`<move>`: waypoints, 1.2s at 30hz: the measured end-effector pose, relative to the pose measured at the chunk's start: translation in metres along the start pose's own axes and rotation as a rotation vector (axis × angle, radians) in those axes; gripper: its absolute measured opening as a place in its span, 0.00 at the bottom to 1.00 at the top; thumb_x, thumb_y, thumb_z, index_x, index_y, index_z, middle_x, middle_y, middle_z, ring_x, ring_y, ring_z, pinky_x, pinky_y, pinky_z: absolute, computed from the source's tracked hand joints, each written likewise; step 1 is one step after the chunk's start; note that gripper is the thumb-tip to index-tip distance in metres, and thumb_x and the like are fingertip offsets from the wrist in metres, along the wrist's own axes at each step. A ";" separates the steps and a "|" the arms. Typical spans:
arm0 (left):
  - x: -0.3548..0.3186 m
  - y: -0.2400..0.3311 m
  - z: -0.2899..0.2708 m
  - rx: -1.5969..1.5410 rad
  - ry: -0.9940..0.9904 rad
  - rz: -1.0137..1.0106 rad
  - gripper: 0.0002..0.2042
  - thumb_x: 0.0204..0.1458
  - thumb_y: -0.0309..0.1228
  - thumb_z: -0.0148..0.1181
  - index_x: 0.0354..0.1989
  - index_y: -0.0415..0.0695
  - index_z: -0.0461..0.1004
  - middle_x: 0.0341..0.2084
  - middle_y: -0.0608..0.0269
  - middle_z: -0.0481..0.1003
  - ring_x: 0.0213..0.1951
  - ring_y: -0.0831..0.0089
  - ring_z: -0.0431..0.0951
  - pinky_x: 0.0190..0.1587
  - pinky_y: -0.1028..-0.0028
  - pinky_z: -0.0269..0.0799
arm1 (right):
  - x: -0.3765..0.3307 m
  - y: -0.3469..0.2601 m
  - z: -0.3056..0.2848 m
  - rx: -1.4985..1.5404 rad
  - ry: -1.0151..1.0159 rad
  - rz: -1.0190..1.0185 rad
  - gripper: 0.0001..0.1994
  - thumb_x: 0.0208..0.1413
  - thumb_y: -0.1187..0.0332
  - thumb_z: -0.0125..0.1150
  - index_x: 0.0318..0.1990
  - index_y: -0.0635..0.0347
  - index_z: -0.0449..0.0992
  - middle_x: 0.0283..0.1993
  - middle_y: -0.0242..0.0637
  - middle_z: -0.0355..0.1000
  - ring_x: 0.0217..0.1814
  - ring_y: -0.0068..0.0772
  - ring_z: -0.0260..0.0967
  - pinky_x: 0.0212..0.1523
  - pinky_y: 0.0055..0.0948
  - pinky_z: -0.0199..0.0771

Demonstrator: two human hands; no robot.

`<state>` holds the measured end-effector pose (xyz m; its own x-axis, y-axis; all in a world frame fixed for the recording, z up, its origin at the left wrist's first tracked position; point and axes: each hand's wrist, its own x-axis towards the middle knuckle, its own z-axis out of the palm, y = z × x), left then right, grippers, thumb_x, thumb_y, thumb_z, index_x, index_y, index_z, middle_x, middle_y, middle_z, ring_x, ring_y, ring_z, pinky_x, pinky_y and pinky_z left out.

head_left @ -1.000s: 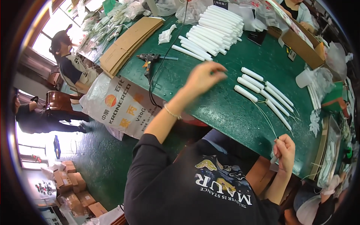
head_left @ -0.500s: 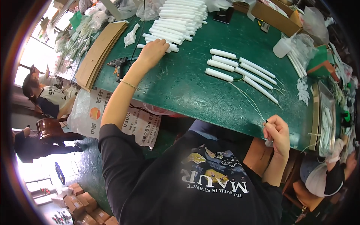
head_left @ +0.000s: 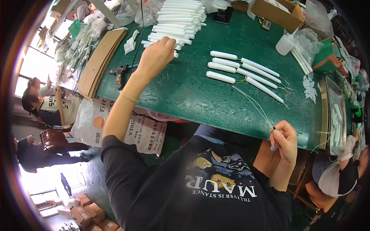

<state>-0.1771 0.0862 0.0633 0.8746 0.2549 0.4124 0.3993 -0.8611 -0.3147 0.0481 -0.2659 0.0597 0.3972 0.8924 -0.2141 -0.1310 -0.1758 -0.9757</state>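
Note:
My left hand [head_left: 157,57] reaches to the near edge of a pile of white candle-shaped tubes [head_left: 178,18]. Its fingers curl down round a white tube [head_left: 176,55], whose end pokes out beside them; the rest is hidden under the hand. Low at the table's front edge, my right hand [head_left: 284,139] pinches a few thin pale cords [head_left: 254,102]. They run up and left onto the tabletop, and a small black bit shows at the fingertips. Between the hands lie several thick white tubes [head_left: 220,77], each in line with a slimmer tapered white stick [head_left: 266,92] by a thin cord.
A black glue gun [head_left: 119,73] lies by my left forearm, its cable running past the pile. Flat cardboard [head_left: 102,63] lines the left edge. On the right are a white plastic bottle [head_left: 284,45] and a metal tray [head_left: 335,115]. Other people [head_left: 50,100] sit nearby.
My left hand has shifted slightly at the pile's near edge, and the tube end under it now sits nearer me. My right hand keeps its pinch on the cords. The whole view has moved a little.

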 end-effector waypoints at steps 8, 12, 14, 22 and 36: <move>-0.020 0.076 0.007 -1.857 0.510 -1.157 0.12 0.54 0.30 0.42 0.42 0.34 0.54 0.34 0.51 0.67 0.34 0.60 0.74 0.34 0.70 0.74 | 0.000 -0.001 0.011 0.147 -0.020 -0.081 0.02 0.49 0.75 0.49 0.28 0.65 0.64 0.19 0.31 0.62 0.14 0.15 0.57 0.13 0.10 0.51; -0.033 0.095 0.023 -2.105 0.546 -1.308 0.10 0.53 0.28 0.43 0.39 0.35 0.58 0.36 0.50 0.67 0.39 0.57 0.72 0.39 0.67 0.73 | -0.005 -0.002 0.015 0.171 -0.016 -0.111 0.05 0.49 0.72 0.50 0.29 0.65 0.64 0.16 0.32 0.62 0.13 0.16 0.57 0.13 0.10 0.53; -0.035 0.098 0.024 -2.173 0.549 -1.351 0.08 0.53 0.27 0.43 0.36 0.35 0.60 0.37 0.50 0.67 0.41 0.56 0.71 0.41 0.67 0.72 | -0.006 -0.001 0.016 0.173 -0.023 -0.117 0.06 0.49 0.71 0.51 0.29 0.65 0.64 0.15 0.33 0.62 0.13 0.16 0.57 0.13 0.11 0.54; -0.036 0.103 0.023 -2.335 0.524 -1.370 0.07 0.53 0.27 0.43 0.35 0.35 0.60 0.38 0.48 0.66 0.43 0.55 0.70 0.44 0.64 0.70 | -0.005 0.000 0.019 0.158 -0.046 -0.111 0.07 0.48 0.70 0.52 0.29 0.65 0.65 0.14 0.33 0.63 0.13 0.17 0.57 0.15 0.13 0.56; -0.024 0.115 0.009 -2.371 0.603 -1.256 0.08 0.53 0.29 0.43 0.37 0.38 0.61 0.37 0.50 0.67 0.42 0.57 0.70 0.43 0.65 0.70 | 0.014 -0.030 0.047 -0.108 0.019 0.113 0.04 0.49 0.72 0.51 0.29 0.63 0.67 0.16 0.29 0.64 0.13 0.11 0.54 0.13 0.11 0.50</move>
<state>-0.1498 -0.0147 0.0099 0.4132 0.8889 -0.1979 -0.6409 0.4382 0.6302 0.0147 -0.2283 0.0881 0.4031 0.8563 -0.3228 -0.0774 -0.3196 -0.9444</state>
